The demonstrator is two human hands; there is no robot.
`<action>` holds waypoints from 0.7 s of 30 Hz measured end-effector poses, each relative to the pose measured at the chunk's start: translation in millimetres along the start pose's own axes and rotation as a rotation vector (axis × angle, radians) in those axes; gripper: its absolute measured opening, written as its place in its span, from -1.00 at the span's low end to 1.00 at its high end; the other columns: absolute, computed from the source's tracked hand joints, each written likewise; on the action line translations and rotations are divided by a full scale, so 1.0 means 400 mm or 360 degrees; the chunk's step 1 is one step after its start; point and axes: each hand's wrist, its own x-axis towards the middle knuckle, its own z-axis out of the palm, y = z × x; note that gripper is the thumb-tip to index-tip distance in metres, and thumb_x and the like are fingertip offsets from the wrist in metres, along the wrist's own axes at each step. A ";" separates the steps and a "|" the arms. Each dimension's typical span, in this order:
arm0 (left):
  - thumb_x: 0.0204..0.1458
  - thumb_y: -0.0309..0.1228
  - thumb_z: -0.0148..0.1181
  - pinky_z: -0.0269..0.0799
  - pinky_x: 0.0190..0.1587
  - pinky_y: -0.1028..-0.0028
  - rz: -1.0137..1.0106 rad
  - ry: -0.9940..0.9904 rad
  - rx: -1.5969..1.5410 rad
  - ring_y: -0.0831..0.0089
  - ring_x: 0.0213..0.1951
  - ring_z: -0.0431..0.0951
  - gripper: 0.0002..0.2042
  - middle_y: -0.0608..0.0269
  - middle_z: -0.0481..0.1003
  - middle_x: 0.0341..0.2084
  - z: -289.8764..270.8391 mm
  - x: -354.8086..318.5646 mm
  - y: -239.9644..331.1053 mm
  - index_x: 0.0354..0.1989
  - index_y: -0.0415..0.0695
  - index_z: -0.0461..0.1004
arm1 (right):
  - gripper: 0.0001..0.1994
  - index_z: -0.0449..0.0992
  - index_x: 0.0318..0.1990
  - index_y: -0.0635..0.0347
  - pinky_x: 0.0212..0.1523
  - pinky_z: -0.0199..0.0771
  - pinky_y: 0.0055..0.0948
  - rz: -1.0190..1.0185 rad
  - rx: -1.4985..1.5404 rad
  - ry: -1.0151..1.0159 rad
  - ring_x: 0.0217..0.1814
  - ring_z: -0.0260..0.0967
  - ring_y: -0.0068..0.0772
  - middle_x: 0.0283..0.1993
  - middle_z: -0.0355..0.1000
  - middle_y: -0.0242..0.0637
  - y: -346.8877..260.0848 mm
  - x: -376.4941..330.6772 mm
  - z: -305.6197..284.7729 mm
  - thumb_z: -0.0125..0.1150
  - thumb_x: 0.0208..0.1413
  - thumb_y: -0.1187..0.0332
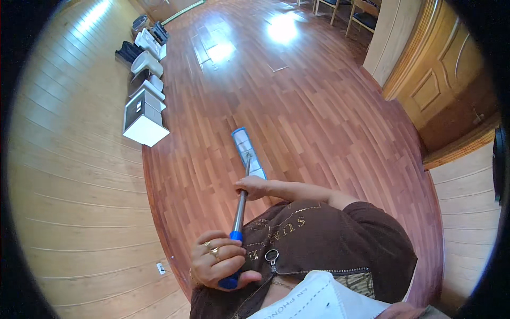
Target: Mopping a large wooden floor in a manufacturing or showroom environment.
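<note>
White stuff (313, 299), cloth or paper, I could not tell which, poked up closest, just by the person's neck. Next to it was a brown top (345, 234) with shiny gold letters and a zipper with a round ring (272, 256) on it.

The person had a long mop (240, 213) in both hands. The left hand (217, 260) was curled around the blue grip at the top end, with its fingers bent and its thumb poking out to the side. It had gold rings on. The right hand (253, 187) was farther down, wrapped around the silver pole. Neither hand held anything else that I could see.

The flat mop head (242, 140) was on the brown wood floor (329, 138), out in front of the right hand. It was pale on top with blue edges, and it lay slanted.

Over by the left wall (79, 181) stood a white box (146, 131) with a dark top, with more things in a row beyond it. On the right were a wooden door (441, 80) and, farther off, some chairs (364, 20). Bright light (220, 52) shone on the floor.
</note>
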 end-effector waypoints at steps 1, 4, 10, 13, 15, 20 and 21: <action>-0.33 -0.02 0.44 0.43 -0.25 0.38 0.0007 0.0035 -0.0001 0.42 -0.42 0.60 -0.62 0.38 0.52 -0.59 -0.009 -0.011 -0.011 -0.64 -0.02 0.43 | -0.83 0.36 -0.41 0.09 -0.39 0.32 -0.12 -0.0024 -0.0093 -0.0028 -0.35 0.39 0.02 -0.45 0.40 -0.15 -0.003 0.008 -0.005 0.21 -0.17 0.34; -0.31 0.00 0.43 0.42 -0.30 0.37 0.0039 0.0122 -0.0026 0.38 -0.45 0.60 -0.60 0.33 0.55 -0.58 -0.012 -0.043 -0.057 -0.62 -0.05 0.44 | -0.82 0.36 -0.41 0.07 -0.39 0.33 -0.09 -0.0021 -0.0194 -0.0047 -0.35 0.40 0.03 -0.45 0.40 -0.15 -0.006 0.026 -0.030 0.22 -0.18 0.34; -0.27 -0.10 0.43 0.35 -0.13 0.27 0.0053 0.0142 -0.0161 0.41 -0.38 0.58 -0.69 0.37 0.55 -0.54 0.070 0.014 -0.177 -0.59 -0.04 0.49 | -0.86 0.36 -0.42 0.07 -0.36 0.34 -0.11 0.0286 -0.0324 0.0344 -0.33 0.39 0.00 -0.46 0.39 -0.16 0.162 -0.027 -0.129 0.19 -0.16 0.41; -0.28 -0.20 0.44 0.25 0.01 0.20 0.0170 0.0026 -0.0305 0.41 -0.35 0.58 -0.76 0.40 0.55 -0.52 0.133 0.066 -0.238 -0.58 -0.01 0.49 | -0.89 0.38 -0.45 0.06 -0.39 0.31 -0.13 0.0422 -0.0334 0.0576 -0.34 0.39 -0.01 -0.47 0.40 -0.15 0.237 -0.110 -0.203 0.19 -0.18 0.40; -0.30 -0.26 0.43 0.23 0.03 0.17 0.0260 -0.0094 -0.0394 0.39 -0.31 0.58 -0.79 0.38 0.55 -0.50 0.176 0.123 -0.272 -0.56 -0.01 0.49 | -0.91 0.36 -0.48 0.12 -0.37 0.29 -0.20 0.0702 -0.0155 0.0590 -0.37 0.37 -0.08 -0.49 0.36 -0.14 0.282 -0.182 -0.267 0.16 -0.18 0.44; -0.25 -0.28 0.39 0.22 0.02 0.14 0.0599 -0.0347 -0.0722 0.34 -0.27 0.59 -0.81 0.33 0.56 -0.47 0.329 0.281 -0.302 -0.55 -0.04 0.48 | -0.85 0.42 -0.44 0.13 -0.32 0.37 -0.11 0.0918 -0.0456 0.1075 -0.30 0.41 -0.03 -0.40 0.44 -0.15 0.346 -0.475 -0.342 0.20 -0.17 0.31; -0.31 -0.32 0.42 0.23 0.02 0.14 0.0637 -0.0434 -0.0784 0.36 -0.24 0.58 -0.80 0.37 0.55 -0.46 0.353 0.307 -0.300 -0.55 -0.02 0.48 | -0.86 0.42 -0.43 0.13 -0.31 0.37 -0.10 0.0941 -0.0445 0.1150 -0.29 0.41 -0.03 -0.38 0.44 -0.15 0.342 -0.527 -0.349 0.19 -0.17 0.33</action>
